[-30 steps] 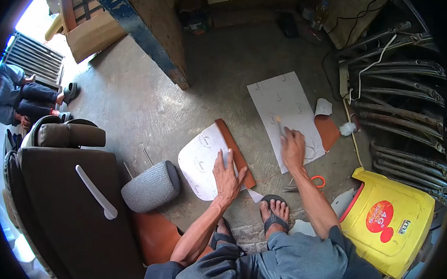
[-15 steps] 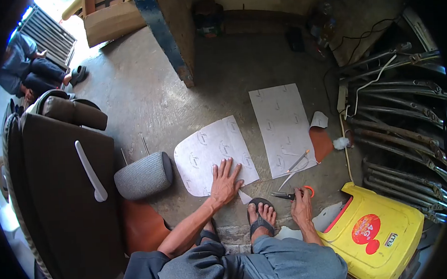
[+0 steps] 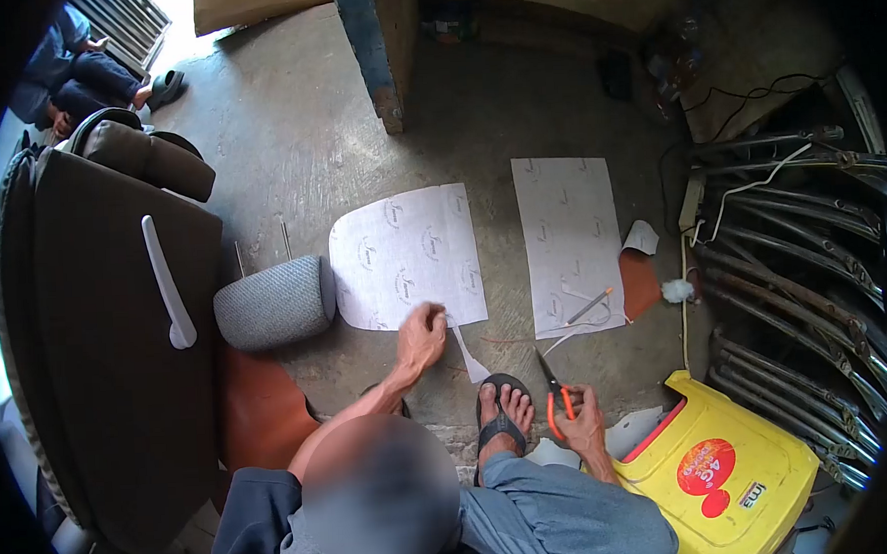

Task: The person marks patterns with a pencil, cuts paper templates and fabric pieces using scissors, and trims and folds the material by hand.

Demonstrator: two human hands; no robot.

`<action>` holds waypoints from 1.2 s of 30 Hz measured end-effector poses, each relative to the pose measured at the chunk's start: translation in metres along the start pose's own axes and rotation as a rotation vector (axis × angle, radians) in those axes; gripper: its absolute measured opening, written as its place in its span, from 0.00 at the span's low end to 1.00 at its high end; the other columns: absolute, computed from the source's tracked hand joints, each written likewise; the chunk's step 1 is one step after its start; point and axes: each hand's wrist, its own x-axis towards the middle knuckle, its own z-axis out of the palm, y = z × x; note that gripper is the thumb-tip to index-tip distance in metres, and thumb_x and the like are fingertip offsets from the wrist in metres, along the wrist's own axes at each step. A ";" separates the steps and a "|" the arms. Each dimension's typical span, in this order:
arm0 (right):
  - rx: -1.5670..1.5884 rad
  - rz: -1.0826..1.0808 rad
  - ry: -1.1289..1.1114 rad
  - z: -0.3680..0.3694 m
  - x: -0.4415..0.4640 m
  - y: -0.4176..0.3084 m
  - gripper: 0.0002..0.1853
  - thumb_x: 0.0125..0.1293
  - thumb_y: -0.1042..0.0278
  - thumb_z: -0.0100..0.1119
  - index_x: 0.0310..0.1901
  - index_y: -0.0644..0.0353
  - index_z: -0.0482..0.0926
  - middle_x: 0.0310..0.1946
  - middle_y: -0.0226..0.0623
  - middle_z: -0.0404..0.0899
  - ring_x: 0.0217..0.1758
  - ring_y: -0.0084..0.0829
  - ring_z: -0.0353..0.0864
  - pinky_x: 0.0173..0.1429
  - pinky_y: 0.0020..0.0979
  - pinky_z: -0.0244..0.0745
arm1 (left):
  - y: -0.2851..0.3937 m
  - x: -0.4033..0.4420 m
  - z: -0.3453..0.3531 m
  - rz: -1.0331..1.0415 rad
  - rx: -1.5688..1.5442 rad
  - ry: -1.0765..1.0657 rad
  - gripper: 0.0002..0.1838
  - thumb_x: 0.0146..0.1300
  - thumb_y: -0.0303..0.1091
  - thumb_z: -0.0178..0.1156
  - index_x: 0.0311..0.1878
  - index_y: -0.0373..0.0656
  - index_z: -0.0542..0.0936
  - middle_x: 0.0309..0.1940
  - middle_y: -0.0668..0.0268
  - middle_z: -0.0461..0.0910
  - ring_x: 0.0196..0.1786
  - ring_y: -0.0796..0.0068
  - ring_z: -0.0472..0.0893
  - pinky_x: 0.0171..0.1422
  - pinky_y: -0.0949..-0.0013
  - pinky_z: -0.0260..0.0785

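Note:
A white printed sheet with a rounded upper left corner lies on the floor in front of me. My left hand is at its lower edge, fingers curled and pressed together on that edge. Beside the fingers a narrow white offcut runs down towards my sandalled foot. My right hand holds scissors by their orange handles, blades pointing up and forward. Beyond them a rectangular printed sheet lies flat with a pencil on it.
Left stand a grey headrest, brown leather and a dark seat panel. Metal frames and a yellow container are on the right. A post stands ahead; a person sits far left. A blurred round shape covers my lap.
The rounded sheet has turned anticlockwise and shifted slightly. My left hand has gone from flat on the sheet to curled at its lower edge. The scissors have swung up, their blades now pointing forward.

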 end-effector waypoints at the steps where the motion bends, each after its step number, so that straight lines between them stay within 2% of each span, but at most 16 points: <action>1: -0.001 0.000 0.001 0.015 0.001 -0.001 0.31 0.55 0.68 0.75 0.59 0.63 0.71 0.45 0.47 0.80 0.45 0.42 0.84 0.48 0.39 0.80 | 0.003 -0.009 0.007 0.001 -0.001 0.000 0.14 0.72 0.35 0.55 0.55 0.37 0.78 0.41 0.57 0.82 0.41 0.60 0.83 0.49 0.58 0.78; 3: 0.471 0.118 -0.107 0.051 0.005 0.002 0.29 0.62 0.59 0.75 0.57 0.64 0.72 0.39 0.40 0.81 0.35 0.29 0.83 0.38 0.30 0.80 | 0.011 -0.021 0.016 -0.721 -0.885 -0.325 0.12 0.75 0.37 0.52 0.52 0.40 0.78 0.39 0.62 0.81 0.39 0.69 0.82 0.46 0.63 0.77; 5: 0.559 0.390 -0.350 0.046 0.014 -0.058 0.27 0.66 0.53 0.72 0.54 0.65 0.73 0.35 0.36 0.80 0.29 0.23 0.80 0.31 0.24 0.78 | 0.008 -0.025 0.027 -0.757 -0.983 -0.342 0.12 0.76 0.37 0.52 0.52 0.41 0.78 0.40 0.63 0.81 0.40 0.71 0.82 0.46 0.65 0.77; 6: 0.551 0.394 -0.355 0.055 0.019 -0.063 0.27 0.66 0.53 0.72 0.54 0.65 0.73 0.35 0.36 0.80 0.29 0.23 0.80 0.31 0.24 0.78 | 0.006 -0.027 0.030 -0.787 -1.077 -0.357 0.12 0.76 0.38 0.51 0.53 0.42 0.78 0.41 0.65 0.82 0.40 0.73 0.82 0.46 0.67 0.77; 8: 0.706 0.481 -0.455 0.076 0.035 -0.064 0.26 0.66 0.52 0.72 0.52 0.65 0.74 0.31 0.32 0.78 0.24 0.20 0.77 0.24 0.22 0.74 | 0.008 -0.024 0.031 -0.779 -1.060 -0.348 0.13 0.76 0.39 0.51 0.54 0.41 0.77 0.43 0.64 0.82 0.41 0.72 0.82 0.47 0.66 0.77; 10: 0.694 0.461 -0.445 0.085 0.049 -0.068 0.26 0.65 0.50 0.72 0.50 0.65 0.74 0.30 0.32 0.78 0.24 0.19 0.77 0.24 0.21 0.74 | 0.013 -0.018 0.030 -0.766 -1.041 -0.341 0.14 0.76 0.39 0.51 0.55 0.41 0.76 0.45 0.64 0.83 0.41 0.72 0.83 0.47 0.64 0.77; 13: 0.714 0.450 -0.406 0.087 0.058 -0.084 0.27 0.64 0.47 0.73 0.47 0.65 0.76 0.28 0.31 0.78 0.22 0.19 0.77 0.23 0.21 0.73 | 0.021 -0.017 0.026 -0.812 -0.908 -0.343 0.17 0.76 0.43 0.52 0.56 0.40 0.75 0.48 0.62 0.82 0.47 0.69 0.82 0.52 0.61 0.75; 15: 0.736 0.456 -0.372 0.087 0.057 -0.087 0.28 0.63 0.46 0.73 0.45 0.65 0.76 0.27 0.30 0.77 0.22 0.19 0.77 0.23 0.22 0.74 | 0.027 -0.020 0.028 -0.840 -1.067 -0.339 0.20 0.76 0.48 0.55 0.57 0.41 0.76 0.54 0.60 0.81 0.56 0.66 0.79 0.57 0.59 0.73; 16: 0.731 0.415 -0.361 0.088 0.057 -0.087 0.28 0.63 0.44 0.73 0.44 0.64 0.76 0.26 0.30 0.77 0.22 0.20 0.77 0.23 0.22 0.74 | 0.027 -0.018 0.033 -0.841 -1.072 -0.341 0.20 0.76 0.48 0.55 0.57 0.41 0.76 0.54 0.60 0.81 0.56 0.66 0.79 0.57 0.59 0.73; 18: 0.721 0.379 -0.353 0.091 0.054 -0.089 0.28 0.63 0.43 0.72 0.43 0.64 0.76 0.26 0.30 0.77 0.22 0.20 0.77 0.23 0.23 0.75 | 0.020 -0.015 0.047 -0.899 -1.301 -0.274 0.22 0.73 0.50 0.59 0.59 0.44 0.76 0.57 0.59 0.80 0.62 0.65 0.76 0.61 0.56 0.71; 21: 0.651 0.389 -0.326 0.094 0.053 -0.098 0.29 0.63 0.42 0.72 0.43 0.63 0.76 0.26 0.31 0.77 0.22 0.21 0.77 0.23 0.23 0.75 | 0.012 -0.010 0.060 -0.884 -1.301 -0.168 0.21 0.72 0.47 0.63 0.60 0.46 0.77 0.56 0.62 0.81 0.61 0.65 0.77 0.62 0.53 0.71; 22: 0.639 0.417 -0.305 0.098 0.052 -0.097 0.29 0.62 0.41 0.72 0.43 0.63 0.76 0.26 0.31 0.77 0.22 0.21 0.77 0.23 0.24 0.75 | 0.011 -0.012 0.064 -0.861 -1.306 -0.124 0.21 0.70 0.48 0.65 0.59 0.46 0.78 0.54 0.64 0.83 0.60 0.66 0.80 0.57 0.56 0.72; 28: 0.567 0.423 -0.295 0.097 0.056 -0.112 0.33 0.61 0.35 0.71 0.44 0.63 0.76 0.27 0.31 0.74 0.22 0.21 0.77 0.23 0.24 0.76 | 0.019 -0.021 0.066 -0.811 -1.308 -0.050 0.16 0.69 0.43 0.67 0.53 0.46 0.81 0.46 0.68 0.84 0.52 0.70 0.83 0.50 0.62 0.75; 32: 0.566 0.406 -0.274 0.100 0.056 -0.116 0.34 0.61 0.34 0.70 0.44 0.64 0.76 0.27 0.31 0.74 0.22 0.21 0.77 0.24 0.24 0.77 | 0.017 -0.019 0.069 -0.778 -1.383 -0.047 0.15 0.70 0.39 0.65 0.53 0.40 0.79 0.46 0.62 0.83 0.47 0.66 0.84 0.47 0.65 0.79; 36: 0.487 0.387 -0.257 0.104 0.056 -0.113 0.34 0.61 0.33 0.69 0.43 0.64 0.77 0.25 0.30 0.74 0.21 0.21 0.76 0.24 0.24 0.77 | 0.016 -0.019 0.070 -0.754 -1.430 -0.057 0.14 0.70 0.38 0.66 0.50 0.39 0.78 0.43 0.62 0.81 0.45 0.63 0.85 0.44 0.60 0.80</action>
